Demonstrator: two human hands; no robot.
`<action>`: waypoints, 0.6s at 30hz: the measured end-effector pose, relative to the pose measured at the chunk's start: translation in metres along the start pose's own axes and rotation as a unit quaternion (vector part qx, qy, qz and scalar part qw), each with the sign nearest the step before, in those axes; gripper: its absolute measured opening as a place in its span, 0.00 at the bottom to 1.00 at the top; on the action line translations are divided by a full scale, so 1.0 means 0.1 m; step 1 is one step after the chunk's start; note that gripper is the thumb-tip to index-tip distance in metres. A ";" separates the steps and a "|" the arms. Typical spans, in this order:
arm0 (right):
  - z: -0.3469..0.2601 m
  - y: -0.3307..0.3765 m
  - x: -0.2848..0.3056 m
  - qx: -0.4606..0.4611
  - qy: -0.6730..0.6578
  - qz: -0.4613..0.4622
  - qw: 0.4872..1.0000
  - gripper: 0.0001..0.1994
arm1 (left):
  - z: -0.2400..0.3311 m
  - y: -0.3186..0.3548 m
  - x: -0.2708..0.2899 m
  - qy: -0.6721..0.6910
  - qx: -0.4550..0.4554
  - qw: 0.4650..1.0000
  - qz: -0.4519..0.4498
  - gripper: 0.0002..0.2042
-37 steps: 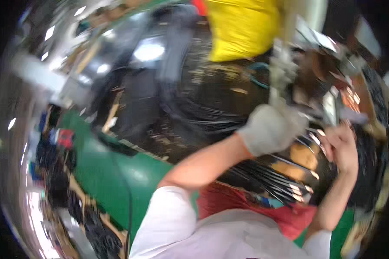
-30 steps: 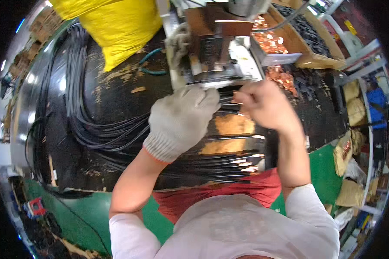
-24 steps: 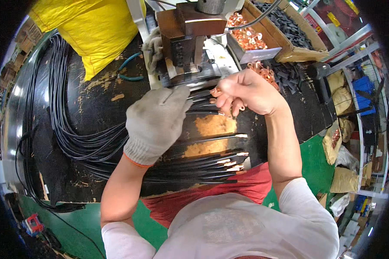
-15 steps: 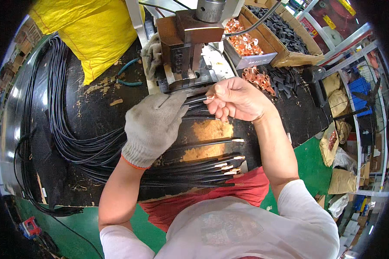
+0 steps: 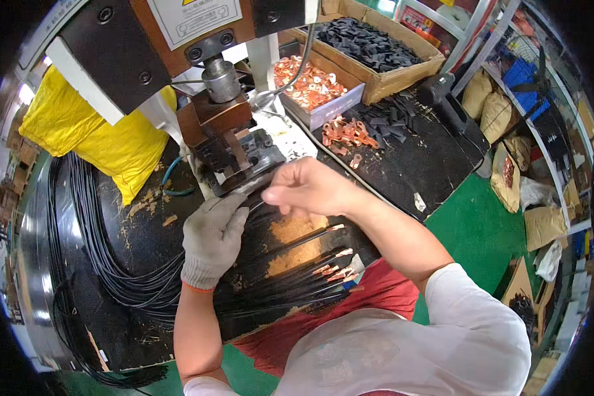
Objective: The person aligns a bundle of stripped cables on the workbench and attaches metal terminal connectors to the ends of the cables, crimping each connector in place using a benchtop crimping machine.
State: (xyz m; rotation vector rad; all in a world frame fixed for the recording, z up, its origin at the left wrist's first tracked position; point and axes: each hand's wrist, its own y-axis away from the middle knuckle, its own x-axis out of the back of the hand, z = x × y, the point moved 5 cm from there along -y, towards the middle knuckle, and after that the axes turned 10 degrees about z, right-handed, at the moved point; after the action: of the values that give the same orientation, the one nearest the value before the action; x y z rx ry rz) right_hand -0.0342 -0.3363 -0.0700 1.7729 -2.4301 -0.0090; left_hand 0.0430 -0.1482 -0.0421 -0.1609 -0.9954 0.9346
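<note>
At the front of a metal press (image 5: 244, 162) with a dark die block, my two hands meet close together. My left hand (image 5: 211, 234), in a grey knitted glove, is closed around a black cable (image 5: 256, 206) that shows only partly between the hands. My bare right hand (image 5: 310, 188) has its fingers pinched beside the die; what they hold is hidden. Below the hands, several black cables with bare copper ends (image 5: 336, 270) lie on the dark bench (image 5: 135, 247). A long bundle of black cable (image 5: 99, 244) curves in from the left.
Behind the press stand a box of copper terminals (image 5: 310, 86) and a carton of black sleeves (image 5: 369, 46). Loose terminals (image 5: 350, 133) lie on the bench to the right. A yellow sack (image 5: 99, 125) and teal-handled pliers (image 5: 171, 175) are at left, a black tool (image 5: 445, 102) at right.
The view has turned, so more of the press now shows. Both hands have come closer to the die. The cable's bare copper end, seen earlier at my right fingers, is now hidden.
</note>
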 end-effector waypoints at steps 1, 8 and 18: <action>-0.06 0.07 0.07 -0.039 0.056 -0.026 0.997 0.13 | -0.04 0.02 0.00 0.009 0.015 1.000 -0.004 0.12; 0.15 0.09 1.40 0.131 0.458 0.022 0.879 0.12 | 0.05 -0.21 0.22 0.050 0.012 0.999 -0.004 0.13; 0.02 0.08 1.19 0.119 0.224 0.130 0.959 0.11 | -0.21 -0.24 0.19 -0.046 -0.059 0.993 0.087 0.12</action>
State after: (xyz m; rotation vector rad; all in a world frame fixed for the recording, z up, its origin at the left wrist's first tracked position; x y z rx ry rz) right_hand -0.0773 -0.4467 -0.0592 1.3246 -2.3654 0.6618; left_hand 0.0775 -0.1432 -0.0298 -0.3089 -1.1361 1.0498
